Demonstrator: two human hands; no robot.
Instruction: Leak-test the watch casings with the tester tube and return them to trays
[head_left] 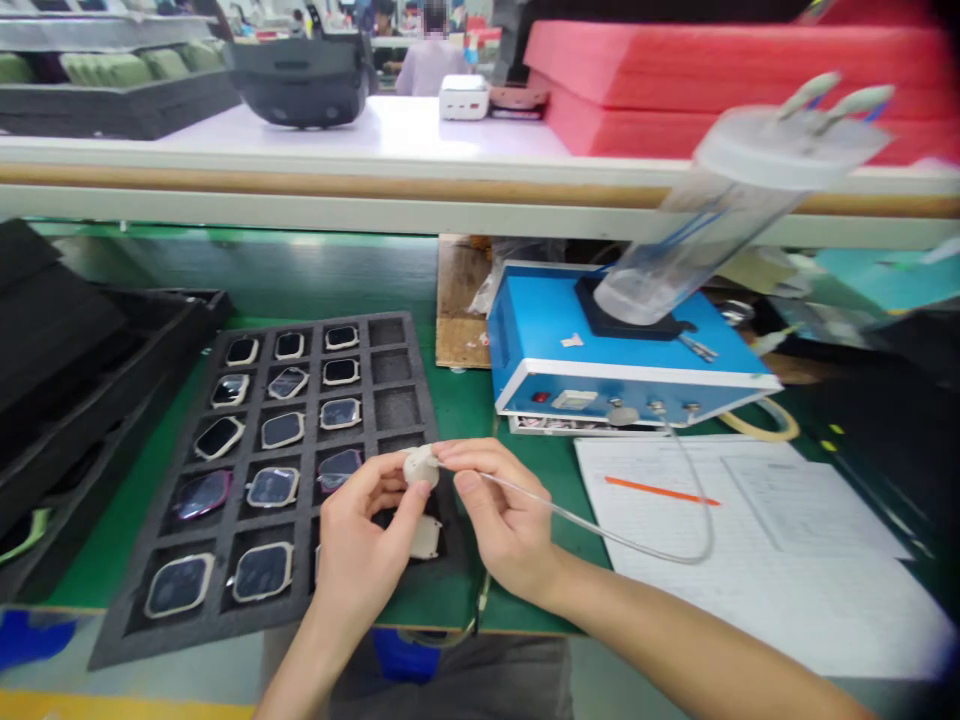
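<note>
Between the thumb and fingers of my left hand (367,535) is a small rounded off-white part (421,467); its exact kind is not clear. My right hand (506,505) pinches a thin clear tube (600,530) near its end, which meets or nearly meets that part. From there the tube loops right and up to a fitting on the blue box (630,375). Below my hands lies a black foam tray (202,630) with several smartwatch bodies (262,572) in its pockets. A pale watch frame (426,538) shows partly behind my left hand.
On the box stands a tilted-looking clear cylinder (675,240). Papers (787,560) with an orange pen (660,490) lie at right. Stacked black trays (97,420) are at left. A shelf (405,150) spans the back, bearing red foam blocks (637,80). A person (435,60) is beyond.
</note>
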